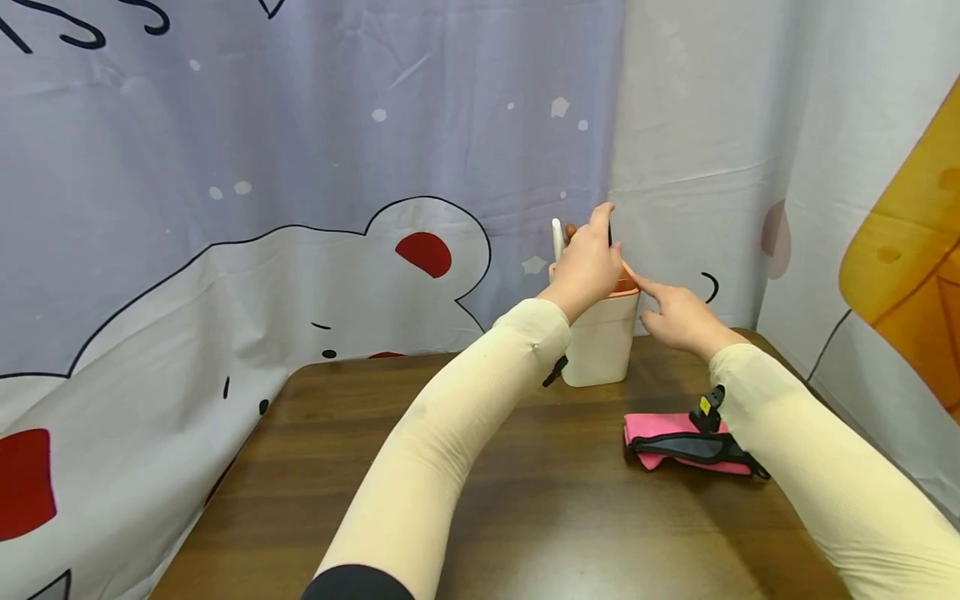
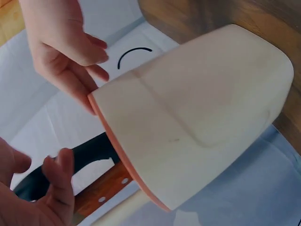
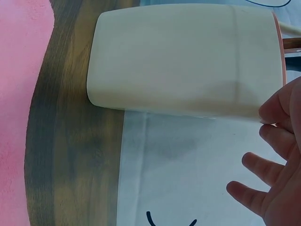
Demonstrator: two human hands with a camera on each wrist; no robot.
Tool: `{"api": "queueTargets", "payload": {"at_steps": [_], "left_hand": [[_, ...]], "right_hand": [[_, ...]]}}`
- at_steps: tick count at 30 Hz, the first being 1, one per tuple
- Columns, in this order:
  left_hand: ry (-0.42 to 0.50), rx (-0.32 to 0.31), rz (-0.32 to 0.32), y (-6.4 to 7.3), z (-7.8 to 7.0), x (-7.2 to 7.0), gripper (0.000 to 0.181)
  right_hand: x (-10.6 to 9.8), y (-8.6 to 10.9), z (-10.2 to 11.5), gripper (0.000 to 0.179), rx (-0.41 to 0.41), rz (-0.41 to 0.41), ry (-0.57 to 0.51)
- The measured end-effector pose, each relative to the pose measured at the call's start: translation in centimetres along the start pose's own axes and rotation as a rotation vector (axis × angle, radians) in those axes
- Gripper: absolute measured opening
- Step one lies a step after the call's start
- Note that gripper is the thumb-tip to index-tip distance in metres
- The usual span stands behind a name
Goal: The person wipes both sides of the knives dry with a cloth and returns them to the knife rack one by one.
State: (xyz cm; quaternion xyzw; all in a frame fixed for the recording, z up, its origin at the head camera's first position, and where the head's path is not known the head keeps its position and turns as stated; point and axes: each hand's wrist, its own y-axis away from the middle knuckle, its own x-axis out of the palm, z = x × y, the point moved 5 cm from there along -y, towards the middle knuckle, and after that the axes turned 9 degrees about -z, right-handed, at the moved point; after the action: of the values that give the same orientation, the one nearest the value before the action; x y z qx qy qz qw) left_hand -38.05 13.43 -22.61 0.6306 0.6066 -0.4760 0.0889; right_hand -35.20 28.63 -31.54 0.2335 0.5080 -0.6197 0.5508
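A cream, tapered container [image 1: 598,346] with an orange rim stands upright at the far right of the table. Handles rise from it: a white one [image 1: 557,237], a riveted wooden one [image 2: 101,193] and a black one [image 2: 96,150]. My left hand [image 1: 588,262] hovers over its mouth, index finger raised. In the left wrist view, thumb and fingers of that hand stand apart, right at the black handle, overlapping it. On the other side, my right hand [image 1: 682,321] touches the rim with its fingertips, its other fingers spread. What stands deeper in the container is hidden.
A folded pink cloth [image 1: 652,427] lies on the brown table [image 1: 540,533] below my right wrist. A black-edged grey item [image 1: 693,448] overlaps the cloth. Printed curtains [image 1: 300,125] hang close behind the table and along its right side.
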Motion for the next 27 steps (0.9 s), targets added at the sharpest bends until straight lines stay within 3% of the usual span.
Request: {"api": "queueTargets", "payload": {"at_steps": [7, 15, 17, 22, 25, 27], "left_hand": [[-0.001, -0.012, 0.011, 0.2, -0.5, 0.0, 0.081], [-0.034, -0.031, 0.052, 1.3, -1.0, -0.4, 0.084], [-0.048, 0.001, 0.053, 1.7, -1.3, -1.0, 0.082], [-0.101, 0.185, 0.042, 2.5, -2.3, -3.8, 0.07], [-0.15, 0.258, 0.045, 3.1, -1.6, -5.9, 0.059], [-0.202, 0.274, 0.05, 3.6, -0.1, -7.2, 0.054]], "right_hand": [[-0.3, -0.2, -0.5, 0.071, 0.005, 0.02, -0.007], [-0.7, -0.5, -0.8, 0.067, 0.031, 0.059, -0.036], [-1.2, -0.5, -0.7, 0.067, 0.042, 0.067, -0.042], [-4.2, -0.7, 0.5, 0.067, 0.04, 0.045, -0.035], [-6.6, -0.7, 2.1, 0.065, -0.008, -0.007, -0.019], [-8.1, -0.5, 3.2, 0.064, -0.047, -0.035, -0.008]]}}
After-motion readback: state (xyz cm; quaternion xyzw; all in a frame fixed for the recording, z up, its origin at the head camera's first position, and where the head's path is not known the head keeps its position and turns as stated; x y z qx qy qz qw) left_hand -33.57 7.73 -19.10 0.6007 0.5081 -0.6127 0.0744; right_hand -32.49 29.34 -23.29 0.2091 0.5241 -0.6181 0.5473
